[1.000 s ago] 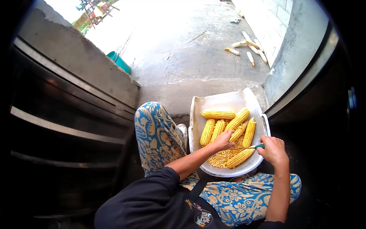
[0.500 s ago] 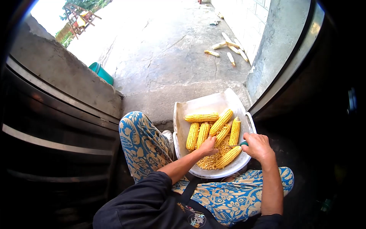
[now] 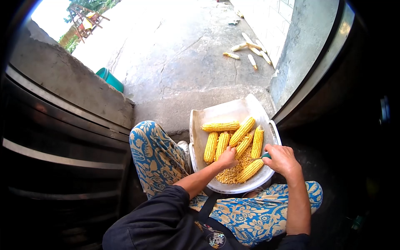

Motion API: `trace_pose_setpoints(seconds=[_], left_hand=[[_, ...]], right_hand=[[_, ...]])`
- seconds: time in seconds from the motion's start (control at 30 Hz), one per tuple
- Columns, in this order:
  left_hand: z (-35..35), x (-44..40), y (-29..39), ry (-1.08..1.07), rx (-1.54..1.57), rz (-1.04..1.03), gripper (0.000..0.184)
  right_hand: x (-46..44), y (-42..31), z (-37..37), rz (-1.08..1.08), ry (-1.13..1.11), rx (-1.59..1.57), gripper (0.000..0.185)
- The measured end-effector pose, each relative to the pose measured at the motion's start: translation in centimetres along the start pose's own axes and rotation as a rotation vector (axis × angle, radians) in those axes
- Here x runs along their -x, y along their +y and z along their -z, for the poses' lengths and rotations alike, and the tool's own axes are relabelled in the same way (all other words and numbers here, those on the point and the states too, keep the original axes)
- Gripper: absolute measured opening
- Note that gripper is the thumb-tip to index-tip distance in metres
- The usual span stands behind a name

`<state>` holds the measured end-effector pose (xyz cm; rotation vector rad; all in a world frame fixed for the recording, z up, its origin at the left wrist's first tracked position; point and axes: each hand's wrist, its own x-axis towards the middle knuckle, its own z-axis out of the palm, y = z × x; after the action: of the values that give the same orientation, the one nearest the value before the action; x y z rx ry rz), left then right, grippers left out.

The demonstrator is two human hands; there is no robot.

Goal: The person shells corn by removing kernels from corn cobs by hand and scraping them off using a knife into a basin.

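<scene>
Nearest, patterned trousers (image 3: 152,156) flank the white tub (image 3: 225,109), whose rim shows nearly all round; a shoe (image 3: 184,151) is half hidden between leg and tub. The right hand (image 3: 284,160) is closed around a green-handled tool (image 3: 266,156); its thin shaft is hard to make out against the corn. The left hand (image 3: 227,158) is at the lower end of a slanting corn cob (image 3: 245,144), fingertips hidden, so whether it grips cannot be told. Six other yellow cobs lie around the hands, over loose kernels (image 3: 227,177) partly covered by them. Bare tub wall shows beyond the cobs. Dark surroundings swallow detail at both sides. Farther off, open concrete floor (image 3: 183,66) separates a green bucket (image 3: 110,80), partly cut off by the wall, from pale cobs (image 3: 252,61).
</scene>
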<state>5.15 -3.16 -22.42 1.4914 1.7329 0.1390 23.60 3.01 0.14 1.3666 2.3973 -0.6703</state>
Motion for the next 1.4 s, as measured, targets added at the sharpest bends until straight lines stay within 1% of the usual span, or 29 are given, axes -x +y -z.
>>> trace_pose_setpoints(seconds=[0.13,0.2,0.33,0.4,0.47,0.53,0.6,0.7,0.73,0.8,0.83,0.87,0.93,0.97,1.07,1.1,1.13,1.2,1.23,1.27,1.33,1.37,1.4], left_hand=[[-0.1,-0.1,-0.3,0.006,0.002,-0.018,0.062],[0.0,-0.2,-0.2,-0.081,-0.021,0.024,0.064],[0.2,-0.1,0.1,-0.119,-0.021,0.051,0.065],[-0.3,-0.3,-0.4,-0.028,-0.001,0.005,0.056],[-1.2,-0.9,-1.4,-0.025,0.078,-0.006,0.058],[-1.1,-1.2,-1.6,-0.061,0.078,-0.019,0.061],[-1.4,-1.1,-1.8,-0.016,0.106,-0.030,0.063],[-1.6,-1.3,-1.5,-0.005,0.117,0.016,0.066],[-1.4,-1.2,-1.1,-0.013,0.087,0.031,0.064],[-1.7,-1.4,-1.2,-0.001,0.050,0.019,0.060],[-1.9,-2.0,-1.4,-0.085,0.061,0.050,0.058],[-2.1,-2.2,-1.7,-0.096,0.059,0.049,0.058],[-2.8,-2.5,-2.3,-0.083,0.121,0.057,0.060],[-3.3,-2.7,-2.5,-0.038,0.114,0.055,0.060],[-2.4,-2.2,-1.3,-0.014,0.155,0.105,0.060],[-2.5,-2.0,-1.1,0.029,0.105,0.082,0.061],[-2.7,-1.8,-1.0,0.024,0.106,0.083,0.061],[-3.2,-1.7,-0.9,0.092,0.157,0.098,0.064],[-3.5,-2.0,-1.2,0.095,0.208,0.105,0.069],[-3.8,-2.2,-1.5,0.093,0.208,0.105,0.069],[-4.0,-2.6,-1.8,0.102,0.308,0.150,0.068],[-4.0,-2.9,-2.1,0.100,0.307,0.150,0.068],[-3.7,-3.1,-2.1,0.029,0.301,0.154,0.065]], right_hand=[[0.1,-0.1,0.1,0.002,-0.006,0.007,0.022],[0.0,-0.1,0.1,0.009,0.006,0.007,0.022],[-0.2,0.1,-0.3,-0.006,-0.008,0.010,0.021],[-0.2,0.6,-0.8,0.037,0.061,-0.006,0.020],[-0.2,1.1,-1.2,0.082,0.101,0.007,0.022],[-0.4,1.4,-1.6,0.096,0.126,0.005,0.022],[-0.3,1.2,-1.5,0.077,0.125,-0.035,0.020],[-0.3,0.9,-1.4,0.031,0.083,-0.024,0.020],[-0.2,0.8,-1.1,0.005,0.056,-0.021,0.021],[-0.1,0.9,-1.0,0.020,0.050,-0.003,0.022],[-0.1,0.9,-1.0,0.014,0.058,-0.007,0.023],[-0.1,1.0,-1.1,0.010,0.063,-0.010,0.023],[-0.1,1.3,-1.3,0.002,0.059,-0.011,0.024],[-0.1,1.3,-1.4,0.001,0.055,-0.005,0.024],[-0.1,1.2,-1.5,-0.007,0.046,-0.002,0.024],[-0.1,1.3,-1.5,-0.013,0.042,0.000,0.024],[-0.1,1.3,-1.5,-0.016,0.038,-0.001,0.024],[-0.1,1.2,-1.5,-0.013,0.027,-0.005,0.024],[-0.1,1.2,-1.6,-0.015,0.025,-0.005,0.024],[-0.1,1.2,-1.6,-0.022,0.025,-0.010,0.024],[0.0,1.1,-1.6,-0.031,0.027,-0.015,0.024],[0.0,1.1,-1.6,-0.026,0.029,-0.012,0.024],[0.0,1.1,-1.6,-0.021,0.032,-0.010,0.023]])
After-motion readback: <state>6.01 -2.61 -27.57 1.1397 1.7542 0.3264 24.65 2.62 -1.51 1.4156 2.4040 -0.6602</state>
